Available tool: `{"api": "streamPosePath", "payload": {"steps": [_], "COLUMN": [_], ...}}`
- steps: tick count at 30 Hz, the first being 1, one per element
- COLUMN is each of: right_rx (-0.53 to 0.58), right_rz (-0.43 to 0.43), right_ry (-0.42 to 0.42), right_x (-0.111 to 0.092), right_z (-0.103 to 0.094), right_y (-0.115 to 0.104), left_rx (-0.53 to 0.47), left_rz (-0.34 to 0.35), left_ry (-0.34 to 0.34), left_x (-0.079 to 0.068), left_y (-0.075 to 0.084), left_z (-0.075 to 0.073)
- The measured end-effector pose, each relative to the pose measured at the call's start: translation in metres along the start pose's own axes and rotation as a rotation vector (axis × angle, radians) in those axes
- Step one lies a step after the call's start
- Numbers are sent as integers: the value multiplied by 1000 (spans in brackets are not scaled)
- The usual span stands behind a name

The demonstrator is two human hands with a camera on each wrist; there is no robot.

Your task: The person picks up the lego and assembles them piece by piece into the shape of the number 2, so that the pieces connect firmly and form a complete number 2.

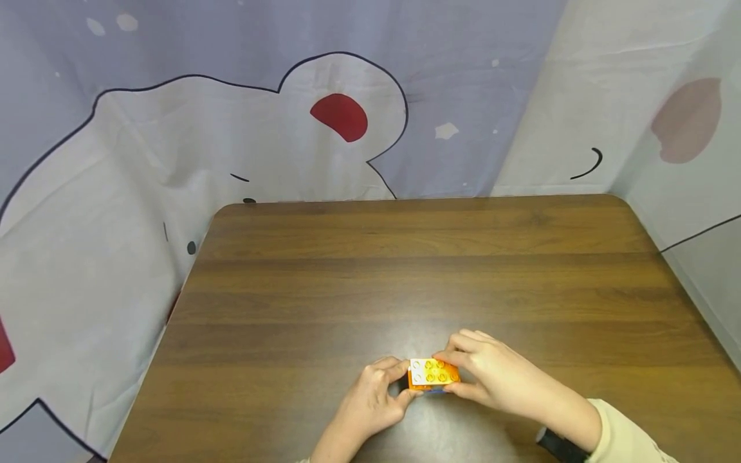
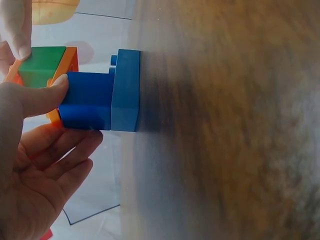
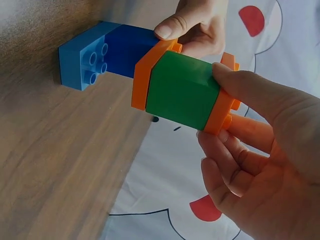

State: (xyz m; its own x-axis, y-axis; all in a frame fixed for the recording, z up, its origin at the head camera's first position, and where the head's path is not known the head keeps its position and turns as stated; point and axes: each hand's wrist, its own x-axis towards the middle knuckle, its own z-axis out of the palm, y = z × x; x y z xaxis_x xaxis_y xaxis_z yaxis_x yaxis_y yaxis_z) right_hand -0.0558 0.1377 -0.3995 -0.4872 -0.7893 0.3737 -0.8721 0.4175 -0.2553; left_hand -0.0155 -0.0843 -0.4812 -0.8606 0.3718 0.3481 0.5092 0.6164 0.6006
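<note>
A stack of toy building bricks stands upright on the table, lit brightly from above. At its base is a light blue brick (image 2: 125, 90), wider than the dark blue block (image 2: 87, 95) on it. Above come an orange brick (image 3: 143, 82), a green block (image 3: 182, 90) and a studded orange brick (image 3: 215, 112) on top. My left hand (image 1: 373, 399) pinches the stack around the dark blue block and lower orange brick, thumb on the near side. With thumb and fingers, my right hand (image 1: 492, 373) grips the top orange brick, the thumb near the green block's edge.
The brown wooden table (image 1: 376, 276) spreads around the stack. A patterned cloth (image 1: 231, 141) hangs behind it and along both sides. Under the right wrist shows a dark cylindrical object (image 1: 558, 445), partly hidden by the arm.
</note>
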Motion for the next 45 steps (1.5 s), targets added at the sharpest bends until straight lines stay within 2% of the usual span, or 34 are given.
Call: {"api": "streamPosePath", "payload": {"steps": [11,17,23,27,33,36,40,45], "right_rx": [-46,-76,-63,-42,-20,-39,-78,-69], "right_rz": [57,37,25,28,50,63,84,148], "right_ry": [-30,-24,-15,-16,-14,-18,-22,26], "right_x": [-1,-1,0,1,2,1,-3,-9], "right_z": [0,4,7,9,11,11,9,3], "right_y": [0,-1,0,1,1,1,-1,-2], "left_rx": [-52,4,47,35,29,42,71,182], "left_rz": [-43,-87,-107,-97,-54,-75,-133,-121], "left_ry": [-68,-122,-147,-156,-132,-159,-209,-160], "left_x": [4,3,6,6,7,7,3,-11], "left_y": [1,3,4,2,-3,-3,-6,-17], "left_z": [-5,-7,-10,-10,-7,-9,-13,-30]}}
